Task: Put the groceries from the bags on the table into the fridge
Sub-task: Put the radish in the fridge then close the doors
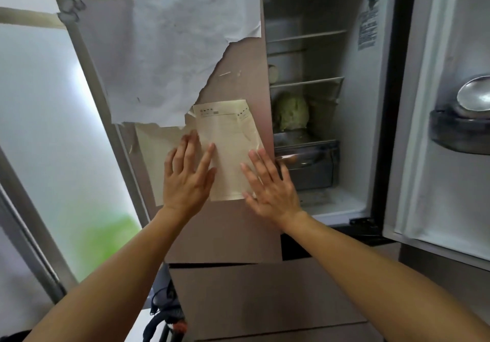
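The fridge's right door (450,182) stands swung open, showing wire shelves (307,81) and a green cabbage (291,113) on a lower shelf above a clear drawer (305,164). The left fridge door (225,230) is closed and brown. A cream paper sheet (230,150) hangs on it. My left hand (188,177) lies flat with straight fingers against the door at the sheet's left edge. My right hand (270,185) presses flat on the sheet's lower right part. Neither hand holds any grocery item.
A large torn white paper (172,58) covers the upper part of the closed door. A metal bowl (474,95) sits in the open door's rack. A frosted glass panel (47,134) with a metal frame stands at the left. Drawer fronts (265,296) lie below.
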A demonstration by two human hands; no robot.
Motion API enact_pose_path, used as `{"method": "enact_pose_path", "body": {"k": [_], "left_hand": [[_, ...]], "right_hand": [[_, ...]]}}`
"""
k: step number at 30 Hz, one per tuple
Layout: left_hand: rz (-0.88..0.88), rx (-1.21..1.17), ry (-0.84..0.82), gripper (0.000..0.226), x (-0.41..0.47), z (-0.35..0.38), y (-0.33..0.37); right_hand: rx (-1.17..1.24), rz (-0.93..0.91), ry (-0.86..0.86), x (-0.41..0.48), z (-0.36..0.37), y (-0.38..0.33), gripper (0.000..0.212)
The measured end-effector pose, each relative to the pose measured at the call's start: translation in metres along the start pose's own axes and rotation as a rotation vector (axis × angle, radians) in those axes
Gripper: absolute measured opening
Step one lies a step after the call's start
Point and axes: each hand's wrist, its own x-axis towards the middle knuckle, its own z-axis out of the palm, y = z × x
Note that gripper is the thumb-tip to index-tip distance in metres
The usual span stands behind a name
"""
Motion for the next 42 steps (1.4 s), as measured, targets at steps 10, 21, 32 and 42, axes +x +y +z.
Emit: {"method": "enact_pose_path", "body": {"k": [10,21,32,42], "left_hand": [[0.055,-0.016,0.127,0.051,-0.001,0.038,-0.005],[0.018,-0.073,0.123,0.053,0.0,0.028,0.001],[0.049,-0.452,0.129,0.024,0.01,-0.041,0.125],[0.249,-0.881,0.173,0.023,0.088,-0.124,0.314]], "right_hand": [[-0.007,-0.022,0.005,0.005,0.039,0.022,0.067],[-0.078,0.008,-0.158,0.0,0.0,0.016,0.063],[-0.271,0.405,-0.409,-0.131,-0.168,0.105,0.046],[-0.393,0.811,-0.164,-0.184,-0.323,0.211,0.024]]}}
